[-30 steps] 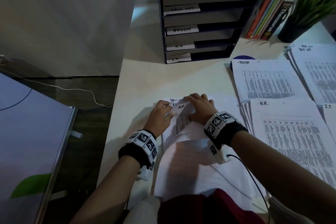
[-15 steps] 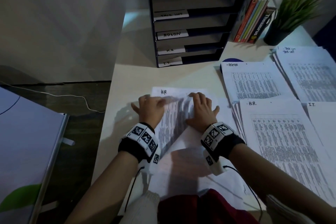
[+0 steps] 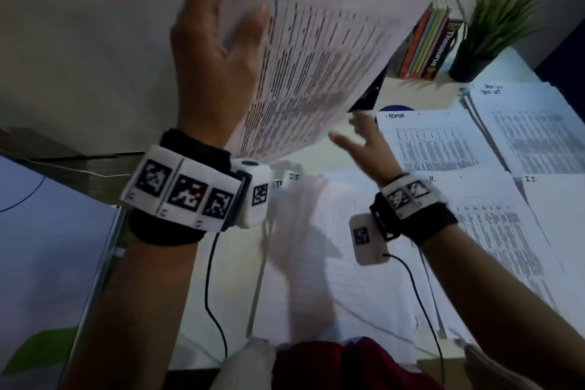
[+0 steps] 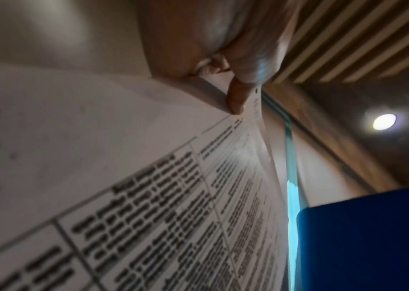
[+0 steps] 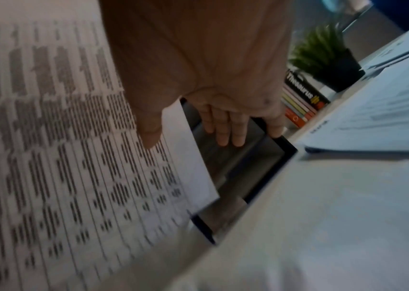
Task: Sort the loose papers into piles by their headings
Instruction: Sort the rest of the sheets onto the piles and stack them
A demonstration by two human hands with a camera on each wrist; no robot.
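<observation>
My left hand (image 3: 218,51) is raised high and pinches a printed sheet (image 3: 316,51) by its left edge, thumb on the front and fingers behind. The sheet's heading is cut off at the top of the head view. In the left wrist view a fingertip (image 4: 236,100) presses the sheet (image 4: 148,196). My right hand (image 3: 367,139) hovers open with spread fingers under the sheet's lower corner; its thumb (image 5: 148,133) lies near the sheet (image 5: 74,157). The loose papers (image 3: 316,263) lie in front of me. Sorted piles sit at right: ADMIN (image 3: 433,142), task list (image 3: 531,123), H.R. (image 3: 493,247), I.T. (image 3: 557,199).
A black file tray (image 5: 260,167) stands behind the raised sheet, mostly hidden in the head view. Books (image 3: 427,44) and a potted plant (image 3: 493,28) stand at the back right. A white board (image 3: 47,263) lies left of the desk edge.
Both hands were pressing on the loose papers. The left hand has since lifted one sheet high toward the camera, and the right hand has come off the papers into the air.
</observation>
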